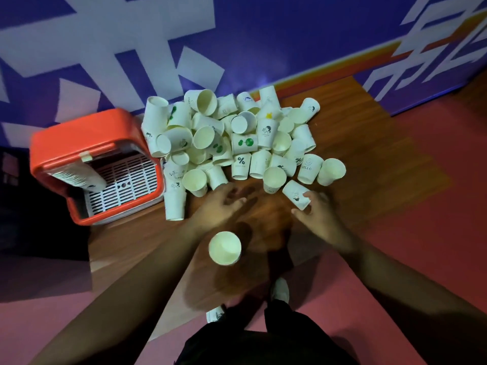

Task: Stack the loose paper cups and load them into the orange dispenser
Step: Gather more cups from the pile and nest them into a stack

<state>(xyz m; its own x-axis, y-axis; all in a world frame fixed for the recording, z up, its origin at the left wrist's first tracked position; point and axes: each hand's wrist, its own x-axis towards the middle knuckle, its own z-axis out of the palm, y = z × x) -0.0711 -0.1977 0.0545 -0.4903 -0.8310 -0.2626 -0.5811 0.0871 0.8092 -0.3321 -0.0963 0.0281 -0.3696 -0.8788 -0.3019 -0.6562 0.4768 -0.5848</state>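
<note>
A heap of loose paper cups [237,143] covers the far middle of the wooden table [369,154], against the purple and white wall [263,35]; the cups are white to pale cream, some upright, many on their sides or mouth-down, and several carry small prints: green dots, a percent sign, the word HELLO, little dark figures; to the left of the heap stands the orange dispenser [87,133], touching the nearest cups, its lid open over a white slatted grid [126,180], with a row of nested cups [76,176] lying inside along its left side; one single cup [224,248] stands upright nearer the person, mouth up, well apart from the heap.

The left hand [221,204] reaches to the near edge of the heap with fingers spread and loosely curled, holding nothing; whether the fingertips touch a cup is hard to tell, since the hand is blurred; the right hand [319,214] has thumb and fingers apart around the base of a printed cup [296,194] lying on its side at the near right of the heap, touching it, though a closed grip cannot be confirmed.

The dispenser's left part sinks into shadow; another cup [214,313] shows only partly below the table edge; the scene is dim.
</note>
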